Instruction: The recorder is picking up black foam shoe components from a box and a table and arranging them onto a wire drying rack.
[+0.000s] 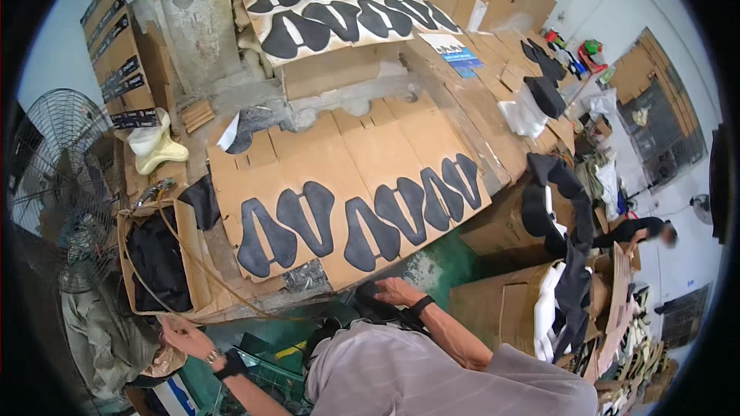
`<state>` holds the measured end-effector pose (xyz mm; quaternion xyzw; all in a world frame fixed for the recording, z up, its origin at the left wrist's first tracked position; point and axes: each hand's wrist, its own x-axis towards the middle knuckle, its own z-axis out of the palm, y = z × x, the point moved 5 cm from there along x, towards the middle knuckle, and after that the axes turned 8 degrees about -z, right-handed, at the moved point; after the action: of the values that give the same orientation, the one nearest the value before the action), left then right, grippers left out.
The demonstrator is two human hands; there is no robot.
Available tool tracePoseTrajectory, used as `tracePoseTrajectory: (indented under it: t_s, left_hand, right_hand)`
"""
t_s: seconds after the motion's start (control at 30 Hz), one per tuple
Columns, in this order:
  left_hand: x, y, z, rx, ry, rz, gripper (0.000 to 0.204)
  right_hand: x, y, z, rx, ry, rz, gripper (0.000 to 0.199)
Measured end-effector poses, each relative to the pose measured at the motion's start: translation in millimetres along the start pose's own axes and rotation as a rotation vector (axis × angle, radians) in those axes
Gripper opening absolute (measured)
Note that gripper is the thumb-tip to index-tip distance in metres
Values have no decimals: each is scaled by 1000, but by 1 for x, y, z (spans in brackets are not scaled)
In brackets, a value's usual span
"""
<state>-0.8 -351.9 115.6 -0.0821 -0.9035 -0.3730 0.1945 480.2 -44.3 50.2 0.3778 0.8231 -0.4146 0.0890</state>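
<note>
My right hand is in front of the work table's near edge, its fingers closed on a dark black piece that hangs low and is partly hidden by my body. Down at the left, my left hand has its fingers stretched out, just below an open cardboard box holding folded black material. A thin tan hose curves past that box. Ahead, several flat black pads, paired by narrow bridges, lie in a row along a brown cardboard sheet.
Behind stands a raised board with more black pads. A wire fan and a cream moulded form are at left. Large cartons and a strip of black and white pieces stand at right. Another person is further off.
</note>
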Motion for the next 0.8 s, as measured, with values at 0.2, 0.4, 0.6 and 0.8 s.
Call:
tracePoseTrajectory:
  t_s: [0.2,0.4,0.6,0.8]
  left_hand:
    - [-109,-22,-5,-356,-220,-195,31]
    - [-174,47,-9,-335,-541,-269,25]
    - [-228,75,-8,-254,-636,-317,25]
    - [-251,123,-16,-223,-675,-297,24]
  right_hand:
    - [11,69,-13,9,6,-59,40]
    - [8,196,-34,433,514,302,40]
    - [11,250,-45,1229,540,478,28]
    - [4,256,-39,1353,502,485,18]
